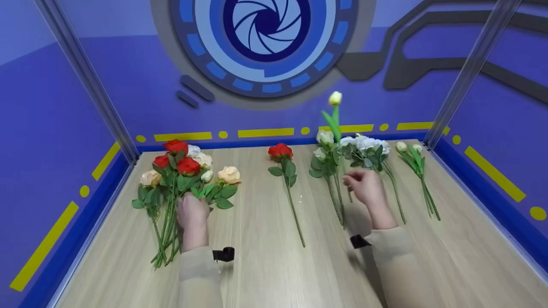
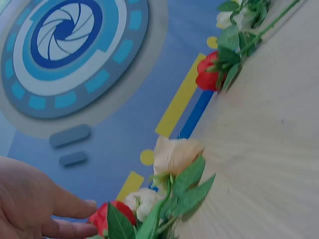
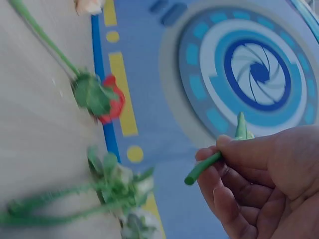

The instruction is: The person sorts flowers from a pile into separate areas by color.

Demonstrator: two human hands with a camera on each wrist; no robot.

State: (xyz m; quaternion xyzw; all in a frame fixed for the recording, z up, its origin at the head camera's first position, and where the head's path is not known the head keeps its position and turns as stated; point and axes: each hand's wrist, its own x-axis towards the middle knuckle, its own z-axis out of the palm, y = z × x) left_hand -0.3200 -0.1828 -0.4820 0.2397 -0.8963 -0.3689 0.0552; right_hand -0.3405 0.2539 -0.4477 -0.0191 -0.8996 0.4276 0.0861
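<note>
My right hand (image 1: 368, 188) pinches the green stem (image 3: 203, 168) of a pale yellow tulip (image 1: 335, 98) between thumb and fingers. The tulip stands upright above the table, its cut end pointing towards the right wrist camera. On the left, my left hand (image 1: 193, 211) lies over the stems of a bunch with red roses (image 1: 188, 165), peach roses (image 1: 230, 174) and white blooms. In the left wrist view its thumb (image 2: 75, 204) and a finger stretch out beside a red rose (image 2: 113, 217), with a gap between them. The other left fingers are hidden.
A single red rose (image 1: 281, 151) lies mid-table. To its right are white roses (image 1: 325, 137), a cluster of white flowers (image 1: 366, 144) and white tulips (image 1: 401, 146). Blue walls (image 1: 128, 85) enclose the wooden table (image 1: 265, 265) at the back and sides.
</note>
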